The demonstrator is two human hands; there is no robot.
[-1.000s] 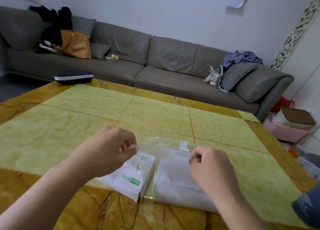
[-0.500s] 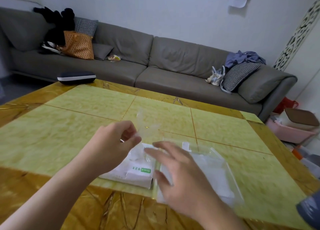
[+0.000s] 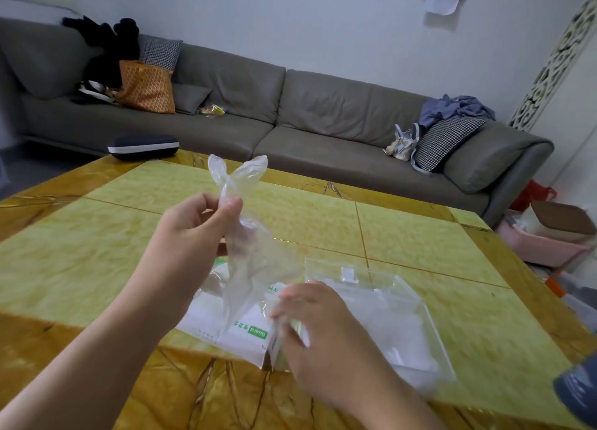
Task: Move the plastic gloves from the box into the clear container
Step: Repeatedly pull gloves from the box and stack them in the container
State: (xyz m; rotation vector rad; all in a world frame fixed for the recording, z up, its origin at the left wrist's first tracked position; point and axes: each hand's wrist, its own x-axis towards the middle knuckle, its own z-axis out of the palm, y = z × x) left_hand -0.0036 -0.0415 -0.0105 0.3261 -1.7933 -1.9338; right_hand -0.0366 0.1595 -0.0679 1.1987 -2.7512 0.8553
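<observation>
Above the yellow desk (image 3: 420,235), left hand (image 3: 190,232) pinches a plastic glove (image 3: 245,235) aloft; right hand (image 3: 319,329), blurred, fingers loosely spread, touches the glove box (image 3: 245,336) beside the clear container (image 3: 403,319).

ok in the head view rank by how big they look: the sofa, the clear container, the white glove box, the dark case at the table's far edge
1. sofa, largest by far, though farthest away.
2. clear container.
3. white glove box; partly hidden by the hands and held glove, so its place against the container is unsure.
4. dark case, smallest, but farther from the camera.
</observation>
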